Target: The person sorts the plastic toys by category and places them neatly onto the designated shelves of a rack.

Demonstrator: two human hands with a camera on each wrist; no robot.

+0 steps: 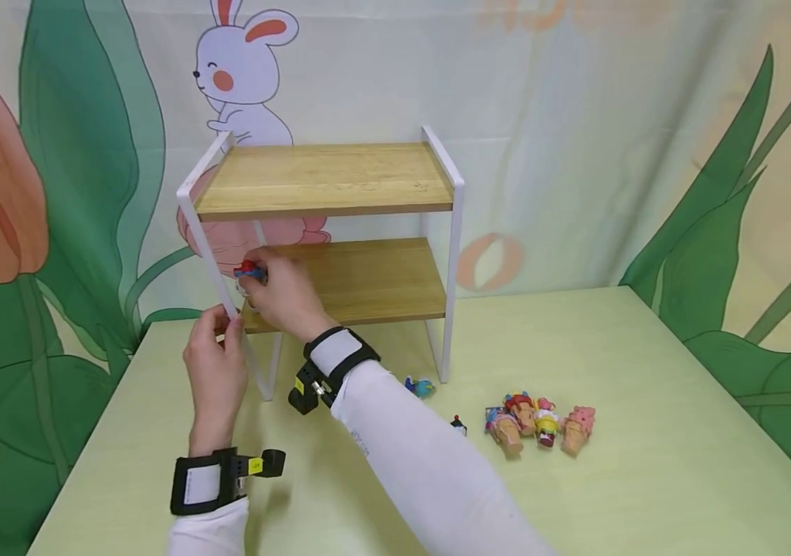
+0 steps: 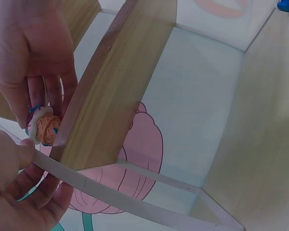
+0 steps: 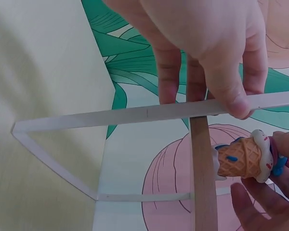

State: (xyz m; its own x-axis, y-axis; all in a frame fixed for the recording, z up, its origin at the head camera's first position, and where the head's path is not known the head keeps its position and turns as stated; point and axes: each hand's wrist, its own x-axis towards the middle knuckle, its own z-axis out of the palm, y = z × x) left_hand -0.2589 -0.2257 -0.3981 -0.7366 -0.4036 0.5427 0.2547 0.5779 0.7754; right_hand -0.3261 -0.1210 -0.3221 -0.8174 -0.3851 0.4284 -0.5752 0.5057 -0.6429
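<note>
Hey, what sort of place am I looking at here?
Probably a staged tabletop recording set, judging by the rabbit-print curtain, the two-tier shelf set up before it, and the wrist-worn cameras.

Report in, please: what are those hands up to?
Right hand holding ice-cream figurine at lower shelf. Left hand gripping white frame. No obstruction seen.

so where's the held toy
In the head view, the toy is in the right hand, at the lower shelf's left end, beside the white post.
</note>
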